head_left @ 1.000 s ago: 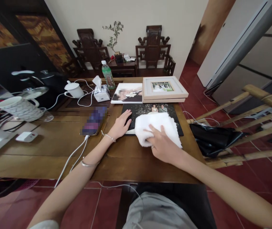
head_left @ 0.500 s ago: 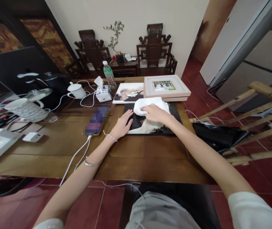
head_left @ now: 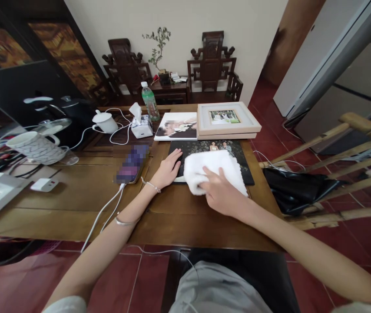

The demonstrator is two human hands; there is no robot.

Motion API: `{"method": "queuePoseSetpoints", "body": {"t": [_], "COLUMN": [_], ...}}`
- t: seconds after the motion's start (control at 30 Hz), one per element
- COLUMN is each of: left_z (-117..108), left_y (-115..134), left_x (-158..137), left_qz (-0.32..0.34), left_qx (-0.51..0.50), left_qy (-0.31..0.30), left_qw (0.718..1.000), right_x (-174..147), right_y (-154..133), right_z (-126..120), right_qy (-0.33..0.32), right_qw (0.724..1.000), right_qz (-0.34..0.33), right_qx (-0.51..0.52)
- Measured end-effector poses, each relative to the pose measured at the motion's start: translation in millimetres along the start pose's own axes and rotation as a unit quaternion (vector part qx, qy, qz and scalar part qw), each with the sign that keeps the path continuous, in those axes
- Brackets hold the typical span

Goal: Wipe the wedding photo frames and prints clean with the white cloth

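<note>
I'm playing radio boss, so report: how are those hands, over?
Right hand holding white cloth over dark photo panel. Left hand at panel's left edge. Phone clear of both hands.

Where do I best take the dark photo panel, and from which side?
Likely pinch its right edge, from the right: the dark photo panel lies flat with that edge bare, while the left hand rests across its left edge and the white towel covers its middle.
</note>
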State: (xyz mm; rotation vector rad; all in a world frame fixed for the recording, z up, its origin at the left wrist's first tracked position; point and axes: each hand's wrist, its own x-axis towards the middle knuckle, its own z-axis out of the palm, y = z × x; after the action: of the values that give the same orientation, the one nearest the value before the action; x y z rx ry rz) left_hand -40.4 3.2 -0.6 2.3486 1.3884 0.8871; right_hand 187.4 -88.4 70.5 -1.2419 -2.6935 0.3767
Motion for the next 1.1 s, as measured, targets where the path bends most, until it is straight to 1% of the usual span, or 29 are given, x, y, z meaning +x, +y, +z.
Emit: {"method": "queuePoseSetpoints", "body": {"t": [0.1, 0.17, 0.23, 0.4, 0.47, 0.5, 0.57, 0.63, 0.73, 0.83, 0.87, 0.93, 1.03, 1.1], "left_z": [0, 0, 1, 0, -3, -4, -6, -7, -6, -5, -5, -5, -4, -3], "left_y": [1, 1, 0, 3, 7, 9, 11, 11, 9, 8, 9, 10, 12, 12], "left_x": [0, 0, 0, -1, -1, -1, -2, -1, -1, -1, -1, -1, -2, -2], "left_qz": [0.003, 0.000, -0.001, -0.016, -0.029, -0.031, -0.031, -0.033, -0.033, -0.038, -0.038, -0.031, -0.003, 0.014], "left_qx": [-0.007, -0.013, -0.015, -0.041, -0.078, -0.105, -0.164, -0.210, -0.233, -0.223, -0.208, -0.155, -0.068, -0.031], "left_qy": [0.000, 0.002, 0.004, 0.017, 0.043, 0.065, 0.120, 0.159, 0.184, 0.194, 0.190, 0.168, 0.103, 0.055], "left_qw": [1.000, 1.000, 1.000, 0.999, 0.996, 0.992, 0.979, 0.964, 0.954, 0.955, 0.959, 0.973, 0.992, 0.998], "right_x": [-22, -20, -4, 61, 82, 89, 95, 89, 66, 34, 24, 6, -9, -7], "right_y": [-2, 3, 10, 20, 18, 16, 10, 2, -8, -11, -10, -4, 11, 23], "right_z": [-5, -10, -14, -18, -14, -11, -4, 3, 9, 6, 3, -4, -13, -17], "right_qy": [-0.030, -0.032, -0.026, 0.021, 0.047, 0.053, 0.054, 0.036, -0.005, -0.038, -0.048, -0.060, -0.044, -0.023], "right_qw": [0.999, 0.999, 0.999, 0.996, 0.994, 0.994, 0.996, 0.997, 0.992, 0.985, 0.984, 0.987, 0.995, 0.999], "right_qz": [-0.017, -0.007, 0.018, 0.078, 0.085, 0.079, 0.045, -0.020, -0.118, -0.167, -0.169, -0.150, -0.085, -0.035], "right_qx": [0.019, 0.017, 0.004, -0.044, -0.049, -0.050, -0.056, -0.062, -0.052, -0.024, -0.014, 0.002, 0.011, -0.003]}}
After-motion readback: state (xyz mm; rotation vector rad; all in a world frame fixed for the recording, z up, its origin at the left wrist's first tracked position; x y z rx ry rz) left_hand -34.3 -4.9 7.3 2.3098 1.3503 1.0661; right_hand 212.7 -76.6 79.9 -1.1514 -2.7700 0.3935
